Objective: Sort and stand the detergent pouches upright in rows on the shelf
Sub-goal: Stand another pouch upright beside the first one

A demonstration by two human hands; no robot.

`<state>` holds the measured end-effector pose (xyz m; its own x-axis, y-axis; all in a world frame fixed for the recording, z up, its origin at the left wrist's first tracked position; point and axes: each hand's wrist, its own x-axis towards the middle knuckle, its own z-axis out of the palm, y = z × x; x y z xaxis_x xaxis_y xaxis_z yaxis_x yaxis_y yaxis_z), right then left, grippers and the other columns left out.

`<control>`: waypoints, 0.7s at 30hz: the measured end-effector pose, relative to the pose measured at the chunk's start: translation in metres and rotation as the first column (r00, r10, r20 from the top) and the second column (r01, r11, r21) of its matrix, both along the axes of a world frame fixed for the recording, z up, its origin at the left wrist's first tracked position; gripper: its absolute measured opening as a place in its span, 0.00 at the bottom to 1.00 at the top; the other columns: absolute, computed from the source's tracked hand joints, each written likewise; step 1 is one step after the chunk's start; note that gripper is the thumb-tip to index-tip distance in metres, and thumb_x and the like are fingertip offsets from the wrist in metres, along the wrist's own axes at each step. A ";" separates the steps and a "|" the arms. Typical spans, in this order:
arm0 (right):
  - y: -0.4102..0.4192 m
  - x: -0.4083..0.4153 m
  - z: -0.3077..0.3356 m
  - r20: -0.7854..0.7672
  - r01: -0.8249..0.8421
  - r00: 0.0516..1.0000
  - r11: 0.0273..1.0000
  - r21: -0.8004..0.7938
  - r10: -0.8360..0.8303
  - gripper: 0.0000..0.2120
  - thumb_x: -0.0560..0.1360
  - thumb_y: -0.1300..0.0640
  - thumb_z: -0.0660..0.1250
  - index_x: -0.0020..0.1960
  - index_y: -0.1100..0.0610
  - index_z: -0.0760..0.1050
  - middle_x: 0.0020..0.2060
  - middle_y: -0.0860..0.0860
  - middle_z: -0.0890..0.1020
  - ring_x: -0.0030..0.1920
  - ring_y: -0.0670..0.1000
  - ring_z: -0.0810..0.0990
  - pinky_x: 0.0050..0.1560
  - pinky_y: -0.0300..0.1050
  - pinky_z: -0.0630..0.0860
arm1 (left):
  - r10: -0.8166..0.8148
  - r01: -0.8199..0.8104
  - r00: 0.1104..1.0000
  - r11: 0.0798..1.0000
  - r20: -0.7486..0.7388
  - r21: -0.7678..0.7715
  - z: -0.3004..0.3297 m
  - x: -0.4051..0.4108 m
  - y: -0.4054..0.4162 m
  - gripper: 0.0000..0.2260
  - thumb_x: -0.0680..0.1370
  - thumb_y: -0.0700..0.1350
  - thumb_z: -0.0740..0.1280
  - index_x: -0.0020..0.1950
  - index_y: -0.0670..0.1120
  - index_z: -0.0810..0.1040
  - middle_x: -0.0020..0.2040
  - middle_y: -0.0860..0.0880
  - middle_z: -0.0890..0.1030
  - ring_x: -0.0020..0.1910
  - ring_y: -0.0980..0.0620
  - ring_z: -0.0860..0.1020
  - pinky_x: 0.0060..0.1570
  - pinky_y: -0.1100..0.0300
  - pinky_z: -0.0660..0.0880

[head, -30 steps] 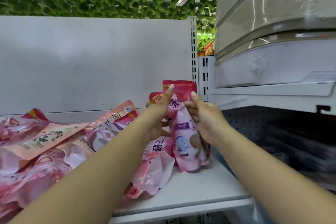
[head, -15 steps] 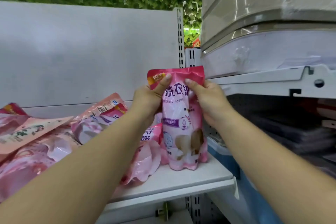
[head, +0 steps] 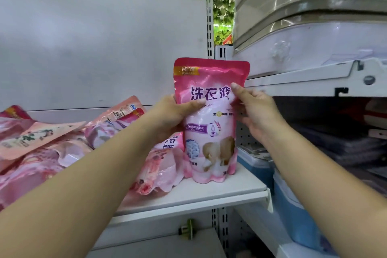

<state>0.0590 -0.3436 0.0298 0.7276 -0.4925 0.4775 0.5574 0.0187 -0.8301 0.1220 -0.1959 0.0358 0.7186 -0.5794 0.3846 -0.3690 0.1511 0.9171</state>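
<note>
Head view: 1 pink pouch (head: 210,119) stands on the white shelf (head: 209,191) near its right end, front label facing the camera, long axis vertical, sealed top up. The left hand (head: 173,115) clasps its left edge, thumb across the front; the right hand (head: 254,109) pinches the right edge. Just left of the pouch, a pile of pouches (head: 69,144) lies flat. It looks soft, liquid-filled and slick, best held by both upper sides.
</note>
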 end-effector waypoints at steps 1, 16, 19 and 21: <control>0.000 0.000 0.000 0.005 0.012 1.000 1.000 0.018 -0.012 0.11 0.73 0.56 0.68 0.34 0.58 0.74 0.32 0.51 0.81 0.35 0.49 0.78 0.48 0.47 0.77 | 0.053 -0.053 0.998 0.999 0.015 -0.010 0.001 -0.001 0.000 0.05 0.71 0.43 0.71 0.42 0.44 0.76 0.32 0.50 0.83 0.33 0.51 0.81 0.32 0.60 0.79; -0.011 -0.004 -0.033 -0.175 0.072 0.980 0.985 -0.155 -0.099 0.23 0.68 0.61 0.73 0.60 0.54 0.71 0.54 0.51 0.80 0.55 0.54 0.78 0.61 0.57 0.72 | -0.043 -0.054 0.958 0.943 0.282 0.327 0.004 0.035 0.032 0.29 0.54 0.70 0.73 0.49 0.56 0.78 0.54 0.54 0.81 0.54 0.58 0.78 0.54 0.62 0.76; -0.015 -0.006 -0.033 -0.171 0.113 0.974 0.973 -0.201 -0.148 0.25 0.69 0.59 0.72 0.63 0.55 0.70 0.55 0.51 0.79 0.55 0.54 0.78 0.60 0.55 0.73 | -0.001 -0.293 0.899 0.743 0.439 0.601 0.000 0.039 0.031 0.31 0.62 0.69 0.65 0.58 0.53 0.77 0.58 0.55 0.77 0.56 0.55 0.75 0.61 0.58 0.69; -0.012 -0.006 -0.031 -0.143 0.124 0.977 0.963 -0.240 -0.161 0.25 0.69 0.60 0.72 0.64 0.54 0.69 0.55 0.49 0.79 0.55 0.52 0.77 0.57 0.49 0.73 | -0.001 -0.463 0.846 0.494 0.533 0.736 -0.001 0.041 0.020 0.32 0.69 0.69 0.59 0.63 0.49 0.74 0.59 0.52 0.76 0.55 0.51 0.73 0.58 0.58 0.67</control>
